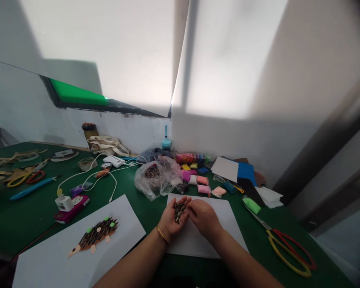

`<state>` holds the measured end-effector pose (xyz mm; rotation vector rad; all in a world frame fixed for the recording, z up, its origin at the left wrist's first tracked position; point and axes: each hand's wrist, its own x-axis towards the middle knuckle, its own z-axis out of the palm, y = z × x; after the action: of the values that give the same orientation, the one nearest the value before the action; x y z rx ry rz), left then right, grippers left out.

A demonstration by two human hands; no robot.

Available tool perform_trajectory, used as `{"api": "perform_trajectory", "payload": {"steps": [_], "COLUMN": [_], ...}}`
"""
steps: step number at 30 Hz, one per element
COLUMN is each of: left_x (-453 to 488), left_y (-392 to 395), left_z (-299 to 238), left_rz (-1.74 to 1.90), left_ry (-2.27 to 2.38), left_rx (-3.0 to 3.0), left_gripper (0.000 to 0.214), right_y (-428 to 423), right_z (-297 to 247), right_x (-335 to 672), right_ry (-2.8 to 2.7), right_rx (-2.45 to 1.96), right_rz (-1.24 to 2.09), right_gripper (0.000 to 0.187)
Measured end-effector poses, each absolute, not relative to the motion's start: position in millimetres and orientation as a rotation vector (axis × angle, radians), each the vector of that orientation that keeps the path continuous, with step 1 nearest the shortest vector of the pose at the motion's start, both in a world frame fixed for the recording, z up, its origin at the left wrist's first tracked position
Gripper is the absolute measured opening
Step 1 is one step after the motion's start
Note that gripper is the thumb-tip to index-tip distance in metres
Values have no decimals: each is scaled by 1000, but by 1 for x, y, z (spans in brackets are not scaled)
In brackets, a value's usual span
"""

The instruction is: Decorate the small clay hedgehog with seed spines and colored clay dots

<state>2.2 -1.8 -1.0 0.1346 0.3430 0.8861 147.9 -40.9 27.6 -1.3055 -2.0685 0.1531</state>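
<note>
My left hand (169, 224), palm up and cupped, holds a small heap of striped sunflower seeds (179, 212). My right hand (204, 218) is beside it, its fingers bent together at the edge of the left fingers; whatever they pinch is hidden. Both hands are over a white sheet of paper (228, 224). To the left, another white sheet (54, 260) carries a hedgehog picture (96, 236) with seed spines and green and pale pink clay dots. Behind the hands, an open clear plastic bag (144, 186) contains more sunflower seeds.
Packets of coloured clay (203, 180) sit past the paper. Large scissors (288, 248) and a green clay packet (252, 205) are on the right. On the left are a magenta power strip (73, 210) with white cables, a blue pen-like tool (33, 189) and smaller scissors (19, 180).
</note>
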Motion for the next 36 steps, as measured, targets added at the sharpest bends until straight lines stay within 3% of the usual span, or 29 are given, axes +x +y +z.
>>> {"api": "perform_trajectory", "payload": {"steps": [5,11,24,36], "left_x": [2,2,2,3], "left_y": [-1,0,0,-2], "left_z": [3,4,4,6], "left_rz": [997,1007,995,1002], "left_ry": [438,465,470,487], "left_rx": [34,40,59,37], "left_gripper": [30,29,29,28], "right_y": [-41,-46,-49,-47], "right_z": [18,4,5,3], "right_x": [194,215,203,200], "right_ry": [-1725,-1698,-2015,-1924], "right_rx": [-1478,-1609,-1651,-1723], "right_rz": [374,524,116,344], "right_gripper": [25,24,18,22]}}
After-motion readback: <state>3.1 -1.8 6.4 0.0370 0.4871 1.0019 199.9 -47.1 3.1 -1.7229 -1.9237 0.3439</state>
